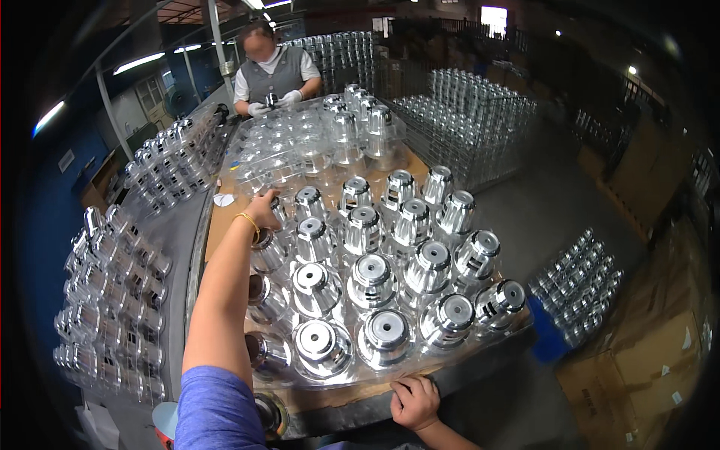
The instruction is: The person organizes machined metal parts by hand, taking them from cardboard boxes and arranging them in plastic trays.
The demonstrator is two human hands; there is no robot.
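My left arm stretches along the left side of a clear plastic tray [361, 382] filled with rows of shiny chrome cup-shaped parts. At the tray's far left corner, my left hand [262, 209] is closed around a chrome cup [278, 213], partly hidden by the fingers. My right hand [416, 403] rests at the table's near edge, beside the tray's front rim. Its fingers are curled in, and whatever they may hold is hidden. Nearest to it in the tray stands another chrome cup [385, 336], narrow end up.
Across the table, a person [276, 75] in white gloves handles a small chrome part behind more clear trays [274, 154]. Stacked trays of parts stand at left [112, 300]. A wire cage [469, 139] of parts stands behind right; cardboard boxes [622, 367] are at right.
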